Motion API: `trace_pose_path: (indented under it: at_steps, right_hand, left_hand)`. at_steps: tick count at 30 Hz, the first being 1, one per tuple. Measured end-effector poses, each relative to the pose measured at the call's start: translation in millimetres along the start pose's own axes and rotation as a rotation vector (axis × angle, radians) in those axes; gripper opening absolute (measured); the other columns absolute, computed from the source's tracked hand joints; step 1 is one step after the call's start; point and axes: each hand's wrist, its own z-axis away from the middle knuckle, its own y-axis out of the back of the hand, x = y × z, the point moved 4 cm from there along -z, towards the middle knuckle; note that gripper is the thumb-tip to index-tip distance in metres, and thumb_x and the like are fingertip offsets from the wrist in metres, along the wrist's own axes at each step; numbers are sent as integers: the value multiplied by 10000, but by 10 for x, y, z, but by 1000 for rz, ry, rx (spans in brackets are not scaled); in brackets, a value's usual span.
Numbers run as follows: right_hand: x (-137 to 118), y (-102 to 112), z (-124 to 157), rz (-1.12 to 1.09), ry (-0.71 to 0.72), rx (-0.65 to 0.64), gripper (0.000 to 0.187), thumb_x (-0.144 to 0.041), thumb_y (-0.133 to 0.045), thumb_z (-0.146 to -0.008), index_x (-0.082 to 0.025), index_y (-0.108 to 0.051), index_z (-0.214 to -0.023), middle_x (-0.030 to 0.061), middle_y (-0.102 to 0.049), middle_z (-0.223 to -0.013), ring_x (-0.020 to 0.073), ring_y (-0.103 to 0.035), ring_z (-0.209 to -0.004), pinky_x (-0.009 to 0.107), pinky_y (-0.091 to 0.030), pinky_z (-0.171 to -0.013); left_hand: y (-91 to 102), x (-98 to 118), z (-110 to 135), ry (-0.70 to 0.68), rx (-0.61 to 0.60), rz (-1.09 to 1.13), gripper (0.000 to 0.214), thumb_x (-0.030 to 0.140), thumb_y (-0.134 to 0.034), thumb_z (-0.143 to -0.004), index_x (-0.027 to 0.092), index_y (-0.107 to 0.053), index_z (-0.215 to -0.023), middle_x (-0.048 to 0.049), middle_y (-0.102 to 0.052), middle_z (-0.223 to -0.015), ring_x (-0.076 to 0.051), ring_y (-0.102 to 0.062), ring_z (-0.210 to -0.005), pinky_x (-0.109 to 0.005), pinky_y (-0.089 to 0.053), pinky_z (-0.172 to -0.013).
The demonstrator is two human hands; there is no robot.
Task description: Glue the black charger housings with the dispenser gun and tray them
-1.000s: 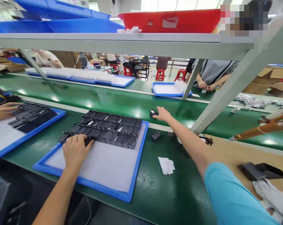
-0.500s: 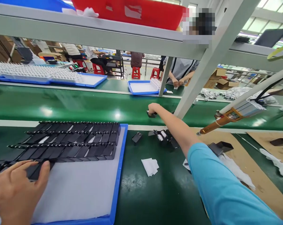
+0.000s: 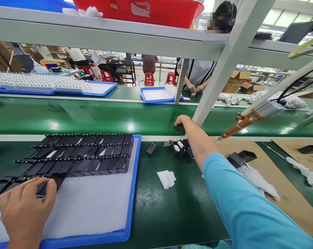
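Observation:
My left hand is at the near left of a blue-rimmed tray lined with white. Its thumb and fingers close round a black plastic case at the end of the nearest row, partly hidden by the hand. Several rows of similar black cases lie in the tray, with small shiny pins along their far ends. Over the green conveyor belt, my right hand grips another black case, its fingers mostly turned from view. A single black case and a pile of black parts lie on the bench.
A folded white cloth lies on the green bench. An orange electric screwdriver hangs at the right, above cardboard with a white glove. A slanted grey post rises close to my right arm. A co-worker's hands are across the belt.
My right hand has moved right along the belt with the black case. My left thumb and fingers have drawn closer together at the nearest row. The view has shifted slightly.

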Motion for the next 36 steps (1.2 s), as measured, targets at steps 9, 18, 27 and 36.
trace_pose_path:
  at_steps: [9, 18, 27, 36]
  right_hand:
    - [-278, 180, 821, -37, 341, 65, 465, -442, -635, -849, -213, -564, -1247, 93, -644, -1199, 217, -669, -898, 303, -528, -710]
    - [60, -802, 2348, 159, 704, 123, 439, -513, -568, -778, -262, -609, -1135, 93, -676, -1068, 274, -687, -841, 318, -449, -613]
    - [467, -845, 2566, -148, 618, 292, 641, -691, -492, -826, -256, -541, -1294, 116, -639, -1262, 303, -671, -1023, 375, -523, -779]
    - [2216, -592, 2285, -1080, 243, 1321, 410, -372, -489, -894, -324, -387, -1288, 93, -553, -1227, 252, -621, -1115, 411, -599, -809]
  left_hand:
    - [48, 65, 3, -172, 112, -195, 110, 268, -525, -668, 288, -500, -774, -16, -651, -815, -326, -638, -1004, -508, -460, -987]
    - [106, 381, -17, -135, 75, -157, 85, 340, -568, -725, 277, -517, -701, 19, -575, -653, -254, -612, -809, -461, -487, -917]
    - [-446, 2487, 1178, -223, -498, 483, 297, 398, -620, -840, 230, -592, -1083, -48, -686, -988, -194, -671, -827, -327, -563, -736]
    - [-1108, 3120, 1320, -300, -909, 429, 648, 173, -668, -772, 245, -443, -1376, -108, -604, -1289, -288, -557, -1224, -451, -467, -1006]
